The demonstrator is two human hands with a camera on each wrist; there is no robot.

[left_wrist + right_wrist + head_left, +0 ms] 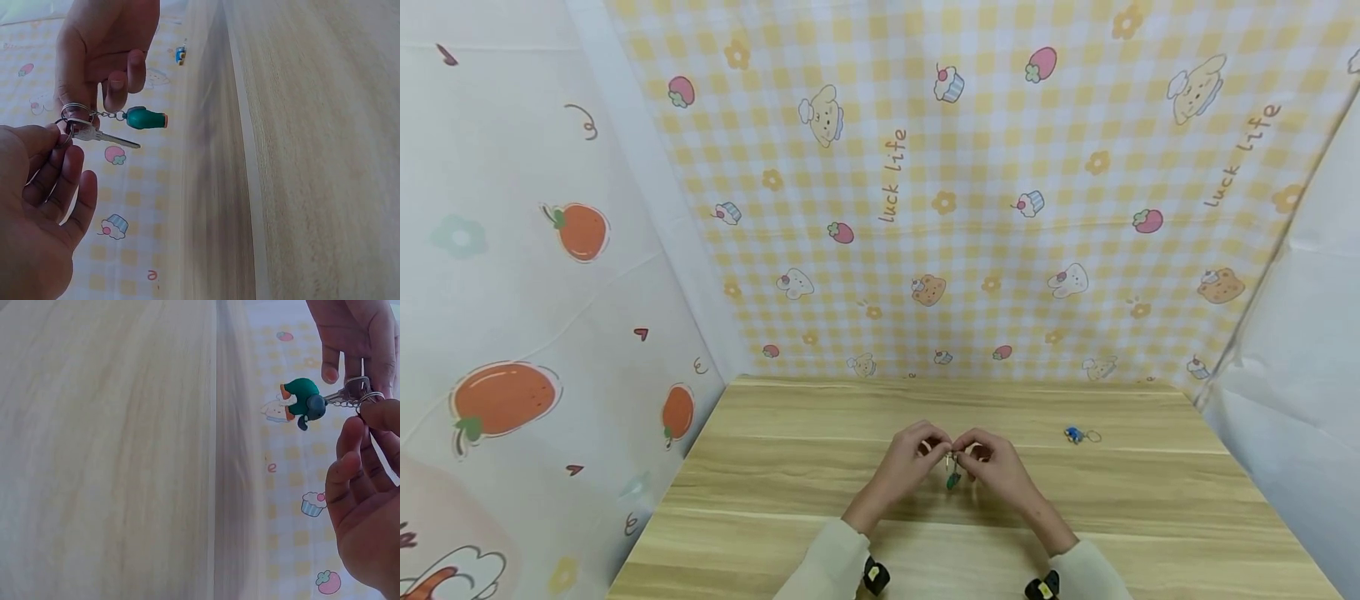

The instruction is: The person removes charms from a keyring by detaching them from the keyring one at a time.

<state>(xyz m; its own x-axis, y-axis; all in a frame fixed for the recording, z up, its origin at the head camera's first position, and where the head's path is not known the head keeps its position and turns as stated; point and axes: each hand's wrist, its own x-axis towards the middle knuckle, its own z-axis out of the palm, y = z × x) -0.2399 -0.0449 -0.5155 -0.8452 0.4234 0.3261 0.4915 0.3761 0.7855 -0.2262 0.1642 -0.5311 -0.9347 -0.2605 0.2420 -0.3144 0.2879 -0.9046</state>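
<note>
Over the table, both hands meet at their fingertips. My right hand (1000, 471) pinches the metal split ring (76, 109) of a keychain between thumb and fingers. From that ring a short chain (111, 115) leads to a small green figure (303, 394) with a dark head and orange ends. My left hand (913, 458) pinches at the head of a silver key (103, 135), where a thin loop shows beside the thumb. The key's blade points the same way as the figure, towards the table. Fingers partly hide where key and ring meet.
A second keychain, with a blue figure (1073, 435) and a ring, lies on the wooden table (760, 475) at the back right. A yellow checked cloth (910, 250) hangs behind the table. Dark wrist cameras (875, 577) sit at both sleeves.
</note>
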